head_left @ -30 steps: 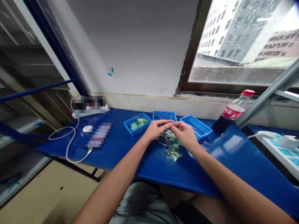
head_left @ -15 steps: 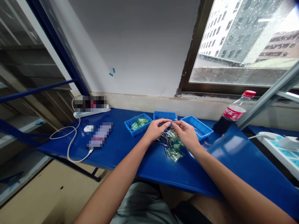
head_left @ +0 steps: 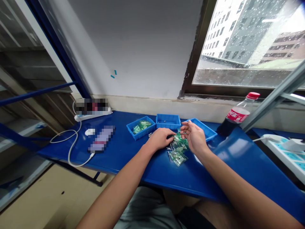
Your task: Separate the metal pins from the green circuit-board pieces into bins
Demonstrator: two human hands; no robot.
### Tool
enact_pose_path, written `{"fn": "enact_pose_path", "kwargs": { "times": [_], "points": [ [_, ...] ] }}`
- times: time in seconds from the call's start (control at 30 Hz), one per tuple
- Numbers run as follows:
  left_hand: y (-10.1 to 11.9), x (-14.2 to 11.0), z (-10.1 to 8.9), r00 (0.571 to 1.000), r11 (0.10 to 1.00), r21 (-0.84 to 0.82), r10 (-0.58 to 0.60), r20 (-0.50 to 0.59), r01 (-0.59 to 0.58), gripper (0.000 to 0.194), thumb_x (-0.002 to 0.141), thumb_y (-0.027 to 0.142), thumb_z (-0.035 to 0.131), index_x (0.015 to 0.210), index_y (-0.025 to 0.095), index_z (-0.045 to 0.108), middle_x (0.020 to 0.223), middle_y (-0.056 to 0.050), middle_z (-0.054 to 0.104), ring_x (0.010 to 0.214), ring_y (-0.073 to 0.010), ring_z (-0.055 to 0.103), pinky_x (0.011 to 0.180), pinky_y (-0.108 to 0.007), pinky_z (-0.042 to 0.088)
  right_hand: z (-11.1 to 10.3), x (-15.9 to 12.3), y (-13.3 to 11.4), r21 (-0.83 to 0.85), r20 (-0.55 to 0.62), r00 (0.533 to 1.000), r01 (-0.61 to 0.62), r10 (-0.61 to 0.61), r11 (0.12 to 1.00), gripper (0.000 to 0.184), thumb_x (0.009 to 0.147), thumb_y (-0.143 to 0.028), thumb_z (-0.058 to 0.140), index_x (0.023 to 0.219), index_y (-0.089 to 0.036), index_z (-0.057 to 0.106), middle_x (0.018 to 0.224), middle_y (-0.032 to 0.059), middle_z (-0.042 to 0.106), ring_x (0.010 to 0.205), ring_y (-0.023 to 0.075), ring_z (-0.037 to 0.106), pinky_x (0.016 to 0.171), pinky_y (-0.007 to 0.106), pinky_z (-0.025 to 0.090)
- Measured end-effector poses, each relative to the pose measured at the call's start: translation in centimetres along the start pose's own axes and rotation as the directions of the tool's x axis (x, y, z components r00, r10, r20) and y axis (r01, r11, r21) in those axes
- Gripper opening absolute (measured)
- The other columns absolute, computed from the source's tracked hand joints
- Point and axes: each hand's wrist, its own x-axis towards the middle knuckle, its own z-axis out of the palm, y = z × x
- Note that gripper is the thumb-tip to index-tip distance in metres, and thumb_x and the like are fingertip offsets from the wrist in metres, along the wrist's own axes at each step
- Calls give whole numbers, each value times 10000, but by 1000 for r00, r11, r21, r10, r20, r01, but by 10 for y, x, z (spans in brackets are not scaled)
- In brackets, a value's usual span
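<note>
My left hand (head_left: 162,139) is low over a pile of loose metal pins (head_left: 172,144), its thumb and fingers apart at the pile's upper edge. Nothing can be made out in its grasp. To the right, my right hand (head_left: 194,137) is raised in front of a blue tray (head_left: 209,133), fingers loosely curled and spaced, with no held thing visible. It hides part of that tray. Small green-and-clear packets (head_left: 178,156) lie mixed with the pins between and below my hands.
A blue tray with green packets (head_left: 141,127) stands left, and another blue tray (head_left: 168,121) behind my hands. A cola bottle (head_left: 238,114) is at back right. A phone-like slab (head_left: 102,139) with a white cable lies left. A power strip (head_left: 286,152) sits right.
My hands, earlier meeting fingertip to fingertip above the pile, have parted. The left has dropped left and down to the pins; the right has shifted right towards the right-hand tray.
</note>
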Motion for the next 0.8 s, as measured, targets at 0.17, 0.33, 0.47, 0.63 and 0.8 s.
{"fn": "enact_pose_path", "kwargs": {
  "times": [0.17,0.33,0.47,0.63,0.8],
  "points": [
    [3,0,-2,1000,1000,-19,10,-11,-10,279,962,327,695,1182,188,796,1206,-93,800,1098,-250,749,975,-335,568,3,-3,-1,-55,34,999,24,-23,998,383,860,-572,793,898,-196,730,735,29,680,602,157,601,470,266,431],
    [1,2,0,1000,999,-35,15,5,-15,284,929,330,749,1170,189,797,1183,-99,803,1079,-254,749,968,-348,560,4,-3,-2,-80,47,999,27,-23,996,383,868,-584,780,881,-206,728,735,22,668,587,149,579,478,274,414],
    [1,3,1,999,999,-21,43,19,-42,194,946,265,710,1098,208,815,1108,-79,816,1019,-242,751,929,-344,559,4,-4,-3,-89,48,998,31,-26,996,375,868,-582,773,873,-210,724,727,17,658,580,149,566,485,282,408],
    [5,3,2,997,998,-19,67,-27,-67,214,968,265,670,1128,204,798,1166,-92,797,1114,-253,724,1021,-378,548,3,-2,-1,-83,40,999,14,-10,996,379,855,-582,780,873,-207,727,723,16,656,584,149,565,489,280,408],
    [7,6,6,997,998,12,70,-30,-70,478,927,347,733,1377,190,693,1472,-139,662,1355,-318,624,1160,-472,489,2,-2,-1,-83,47,999,25,-21,996,368,869,-568,779,884,-203,731,717,15,659,589,146,572,499,273,423]
  ]
}}
